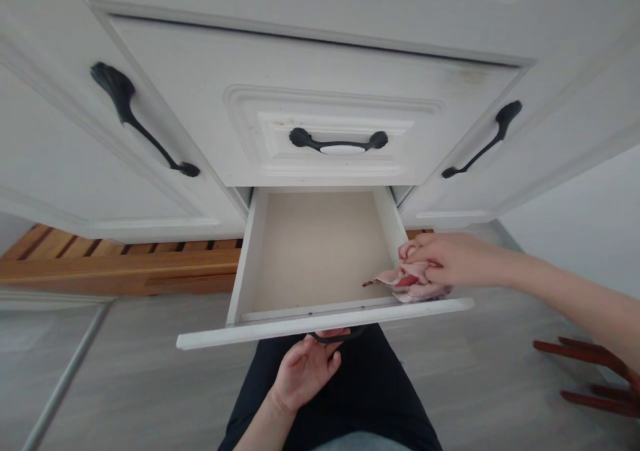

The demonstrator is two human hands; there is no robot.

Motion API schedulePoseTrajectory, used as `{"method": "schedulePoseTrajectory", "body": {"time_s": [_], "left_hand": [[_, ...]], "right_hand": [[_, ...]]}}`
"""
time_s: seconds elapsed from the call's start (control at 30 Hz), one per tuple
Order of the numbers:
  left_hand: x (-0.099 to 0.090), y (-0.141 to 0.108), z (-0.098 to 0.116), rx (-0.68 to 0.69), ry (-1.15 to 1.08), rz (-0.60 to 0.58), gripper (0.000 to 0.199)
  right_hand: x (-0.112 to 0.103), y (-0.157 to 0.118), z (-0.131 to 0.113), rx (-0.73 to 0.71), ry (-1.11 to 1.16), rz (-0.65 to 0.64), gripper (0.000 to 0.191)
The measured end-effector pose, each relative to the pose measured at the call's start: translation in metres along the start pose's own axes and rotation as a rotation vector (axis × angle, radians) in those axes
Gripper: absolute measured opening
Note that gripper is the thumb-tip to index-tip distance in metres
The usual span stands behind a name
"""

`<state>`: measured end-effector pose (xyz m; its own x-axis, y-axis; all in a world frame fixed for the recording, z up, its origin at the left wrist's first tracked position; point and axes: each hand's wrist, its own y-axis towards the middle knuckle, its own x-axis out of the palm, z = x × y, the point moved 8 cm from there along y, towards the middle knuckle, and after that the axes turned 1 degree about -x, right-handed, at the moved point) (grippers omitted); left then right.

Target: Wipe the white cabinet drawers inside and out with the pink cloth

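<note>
A white drawer [320,251] is pulled out of the cabinet, its pale bottom bare. Below the drawer's front edge, my left hand [307,371] has its fingers hooked on the dark drawer handle [350,335], palm up. My right hand [440,261] is closed on a crumpled pink cloth [410,281] with a red patch. The cloth lies against the drawer's right front corner, partly hidden by my fingers. A small dark red strip, perhaps a loop or tag, sticks out from its left side.
Above is a shut drawer with a black and white handle [340,146]. Cabinet doors with a left handle [145,124] and a right handle [484,139] flank it. A slatted wooden bench [125,264] stands beneath. Reddish wooden legs [590,358] are at the right.
</note>
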<state>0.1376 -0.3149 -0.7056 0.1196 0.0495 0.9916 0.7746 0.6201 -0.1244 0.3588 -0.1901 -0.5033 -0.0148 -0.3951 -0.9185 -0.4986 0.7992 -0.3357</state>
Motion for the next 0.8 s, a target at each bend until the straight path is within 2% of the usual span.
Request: {"method": "schedulePoseTrajectory", "body": {"time_s": [0.1,0.2,0.33,0.47,0.53,0.6,0.8], "left_hand": [[0.001,-0.002,0.002,0.007,0.002,-0.026,0.026],[0.004,0.000,0.000,0.004,-0.014,-0.065,0.029],[0.002,0.003,-0.004,-0.031,-0.039,-0.088,0.034],[-0.003,0.004,-0.006,-0.052,-0.041,-0.069,0.030],[-0.006,0.004,-0.007,-0.065,-0.055,-0.053,0.027],[-0.008,0.005,-0.008,-0.079,-0.078,-0.050,0.025],[-0.011,0.005,-0.012,-0.115,-0.080,-0.047,0.022]], "right_hand": [[-0.017,0.035,0.003,0.049,0.049,0.109,0.030],[-0.021,0.081,0.016,0.196,-0.101,0.220,0.035],[-0.003,0.140,0.044,0.341,-0.249,0.236,0.047],[0.025,0.178,0.064,0.447,-0.167,0.157,0.064],[0.031,0.194,0.059,0.427,-0.115,0.160,0.067],[0.032,0.212,0.043,0.335,-0.066,0.184,0.063],[0.031,0.283,-0.027,0.033,0.182,0.219,0.045]]}}
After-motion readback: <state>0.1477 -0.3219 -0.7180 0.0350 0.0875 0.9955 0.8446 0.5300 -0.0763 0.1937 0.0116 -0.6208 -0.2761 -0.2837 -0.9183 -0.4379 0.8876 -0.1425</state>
